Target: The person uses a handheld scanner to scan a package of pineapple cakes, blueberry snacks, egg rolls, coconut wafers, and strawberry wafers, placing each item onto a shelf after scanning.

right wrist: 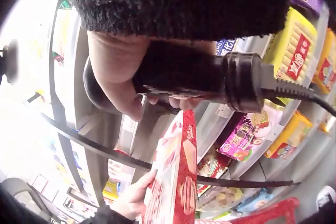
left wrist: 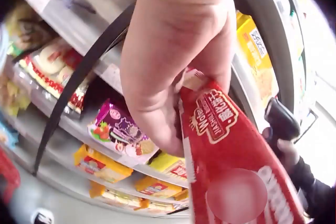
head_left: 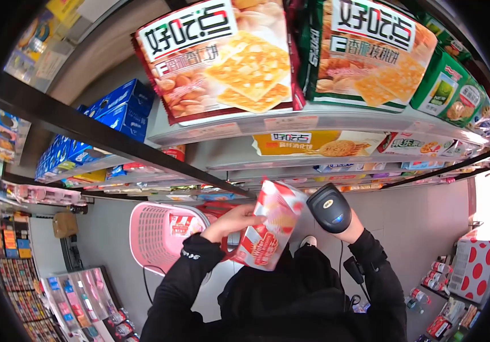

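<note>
My left hand (head_left: 229, 223) pinches a red and white box of wafers (head_left: 269, 231) by its edge, thumb on the near face. In the left wrist view, the box (left wrist: 223, 140) hangs below the fingers with its red side showing. My right hand (head_left: 352, 229) grips a black handheld barcode scanner (head_left: 329, 211). Its head is beside the box's upper right edge in the head view. The right wrist view shows the fingers wrapped round the scanner's handle (right wrist: 181, 74), a cord leaving its end. Below the scanner there, the box (right wrist: 176, 174) stands apart from it.
A pink basket (head_left: 136, 236) stands on the floor at left, with a red and white pack (head_left: 183, 224) inside. Shelves ahead carry large biscuit bags (head_left: 228, 68) and blue boxes (head_left: 122, 117). A dark shelf post (head_left: 114, 142) crosses the left. A polka-dot carton (head_left: 476, 265) stands at right.
</note>
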`<state>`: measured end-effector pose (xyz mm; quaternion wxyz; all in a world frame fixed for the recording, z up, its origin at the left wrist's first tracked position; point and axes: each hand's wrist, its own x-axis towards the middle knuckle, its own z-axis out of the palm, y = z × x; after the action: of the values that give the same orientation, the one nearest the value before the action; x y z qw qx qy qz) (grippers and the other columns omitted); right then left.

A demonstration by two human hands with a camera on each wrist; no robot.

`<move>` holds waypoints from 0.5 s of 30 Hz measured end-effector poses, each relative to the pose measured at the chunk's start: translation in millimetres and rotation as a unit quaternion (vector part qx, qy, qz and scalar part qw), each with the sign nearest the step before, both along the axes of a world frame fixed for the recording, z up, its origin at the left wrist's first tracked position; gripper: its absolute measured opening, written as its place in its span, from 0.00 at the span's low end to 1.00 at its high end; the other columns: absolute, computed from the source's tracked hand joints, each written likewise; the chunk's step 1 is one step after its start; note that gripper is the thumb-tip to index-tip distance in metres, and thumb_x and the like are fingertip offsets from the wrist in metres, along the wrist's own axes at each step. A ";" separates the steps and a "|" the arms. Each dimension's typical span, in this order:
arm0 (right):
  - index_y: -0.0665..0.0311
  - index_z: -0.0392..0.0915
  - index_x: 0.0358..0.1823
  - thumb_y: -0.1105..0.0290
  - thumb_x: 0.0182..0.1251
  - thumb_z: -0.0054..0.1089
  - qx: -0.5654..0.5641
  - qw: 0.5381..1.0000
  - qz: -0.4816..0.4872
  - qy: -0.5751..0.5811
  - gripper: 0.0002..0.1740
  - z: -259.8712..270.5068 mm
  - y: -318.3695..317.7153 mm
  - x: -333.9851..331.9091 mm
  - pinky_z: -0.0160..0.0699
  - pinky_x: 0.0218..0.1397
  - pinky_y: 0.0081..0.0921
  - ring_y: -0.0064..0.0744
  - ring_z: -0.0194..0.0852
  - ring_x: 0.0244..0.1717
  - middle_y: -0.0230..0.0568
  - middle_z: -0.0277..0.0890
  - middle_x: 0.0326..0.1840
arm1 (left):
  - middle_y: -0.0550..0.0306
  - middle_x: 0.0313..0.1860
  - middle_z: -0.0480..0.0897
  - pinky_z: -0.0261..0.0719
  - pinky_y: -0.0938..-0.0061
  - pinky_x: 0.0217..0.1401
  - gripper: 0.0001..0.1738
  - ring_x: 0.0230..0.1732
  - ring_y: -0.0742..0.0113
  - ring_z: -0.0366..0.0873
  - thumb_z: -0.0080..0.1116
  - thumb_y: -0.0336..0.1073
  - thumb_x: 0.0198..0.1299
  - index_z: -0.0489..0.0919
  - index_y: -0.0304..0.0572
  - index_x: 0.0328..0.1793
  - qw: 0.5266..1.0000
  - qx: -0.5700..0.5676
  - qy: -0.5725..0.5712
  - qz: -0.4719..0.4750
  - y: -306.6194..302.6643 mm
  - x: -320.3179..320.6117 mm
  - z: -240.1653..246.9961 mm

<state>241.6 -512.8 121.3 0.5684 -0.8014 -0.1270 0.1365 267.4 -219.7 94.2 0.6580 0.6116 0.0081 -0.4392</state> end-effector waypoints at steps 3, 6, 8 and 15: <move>0.65 0.71 0.40 0.73 0.41 0.64 0.029 0.998 -0.042 0.023 0.20 -3.4 2.6 3.8 0.69 0.44 0.22 0.25 0.72 0.38 0.37 0.74 0.36 | 0.57 0.28 0.74 0.67 0.77 0.33 0.19 0.30 0.75 0.68 0.58 0.42 0.49 0.71 0.32 0.40 0.923 0.176 -0.247 -0.238 -3.5 27.5 15.2; 0.64 0.72 0.40 0.71 0.40 0.67 0.048 0.994 -0.084 0.040 0.21 -1.5 -3.2 3.2 0.69 0.45 0.22 0.25 0.71 0.39 0.35 0.74 0.38 | 0.51 0.26 0.72 0.66 0.73 0.32 0.22 0.27 0.63 0.68 0.59 0.46 0.45 0.70 0.34 0.37 0.864 0.182 -0.362 -0.299 -24.0 49.3 33.5; 0.64 0.72 0.39 0.72 0.41 0.67 0.059 0.993 -0.088 0.041 0.20 -5.5 -6.6 1.5 0.69 0.44 0.21 0.23 0.71 0.38 0.34 0.74 0.36 | 0.50 0.26 0.72 0.66 0.73 0.32 0.22 0.28 0.61 0.69 0.59 0.46 0.45 0.69 0.35 0.39 0.866 0.208 -0.383 -0.245 -40.7 51.8 43.8; 0.65 0.70 0.42 0.73 0.42 0.67 0.163 0.966 -0.179 0.091 0.23 -26.8 -28.4 -21.2 0.69 0.41 0.20 0.18 0.69 0.35 0.30 0.73 0.34 | 0.50 0.25 0.74 0.67 0.67 0.30 0.22 0.30 0.56 0.74 0.59 0.49 0.45 0.69 0.43 0.40 0.879 0.208 -0.360 -0.234 -70.0 56.9 55.9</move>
<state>220.4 -541.2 94.5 0.7153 -0.6920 0.0506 0.0827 324.4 -289.7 150.1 0.3514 0.8344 -0.2815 -0.3180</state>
